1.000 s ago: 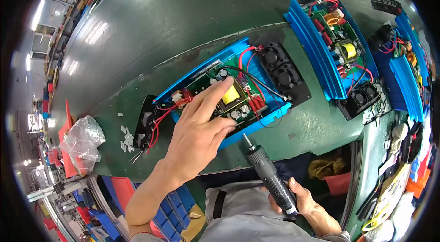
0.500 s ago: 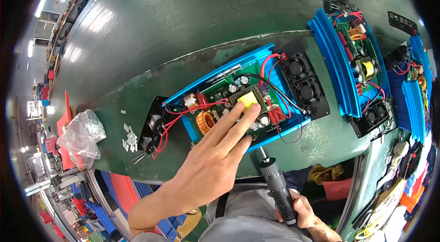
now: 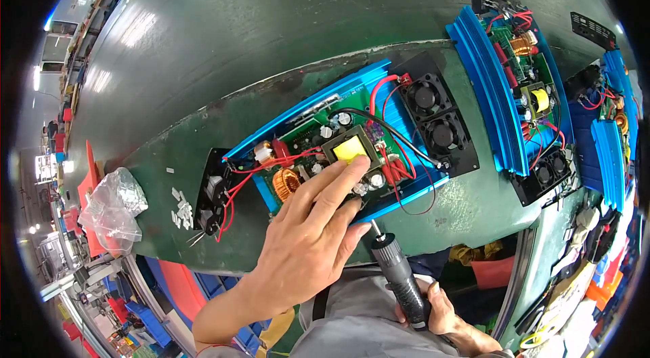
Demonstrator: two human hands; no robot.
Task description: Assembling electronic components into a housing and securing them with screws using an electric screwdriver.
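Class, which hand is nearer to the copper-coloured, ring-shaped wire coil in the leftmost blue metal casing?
Left. The left hand is beside the coil, below and right of it. The right hand is farther off, lower right, gripping a black cylindrical screwdriver.

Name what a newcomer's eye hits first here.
The open bright-blue metal housing at centre, its green circuit board carrying a yellow-topped, block-shaped transformer. Then the black cylindrical screwdriver in the right grip, just below. A similar blue metal housing sits at right.
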